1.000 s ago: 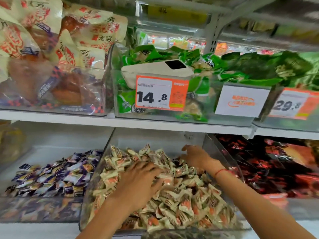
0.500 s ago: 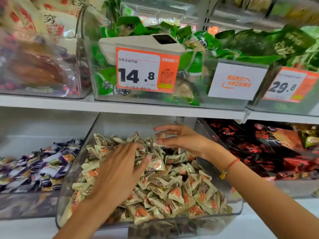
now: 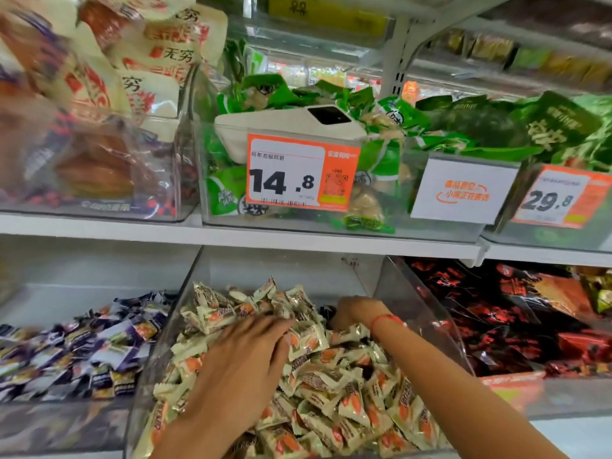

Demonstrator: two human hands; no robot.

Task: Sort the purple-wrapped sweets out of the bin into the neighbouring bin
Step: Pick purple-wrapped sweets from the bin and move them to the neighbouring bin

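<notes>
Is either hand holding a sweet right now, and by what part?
Left hand lies flat on the cream sweets, holding nothing. Right hand digs in at the back; its fingers are hidden, so cannot tell.

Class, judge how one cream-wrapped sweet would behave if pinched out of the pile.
A cream sweet is probably light. Its crimped wrapper ends likely flex. Loosely heaped in the bin, neighbours would probably slide.

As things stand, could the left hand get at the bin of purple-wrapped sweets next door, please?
Probably yes. The left hand rests flat on the cream sweets, and the purple-sweet bin sits just beyond the clear wall, open on top, with nothing seen above it.
</notes>
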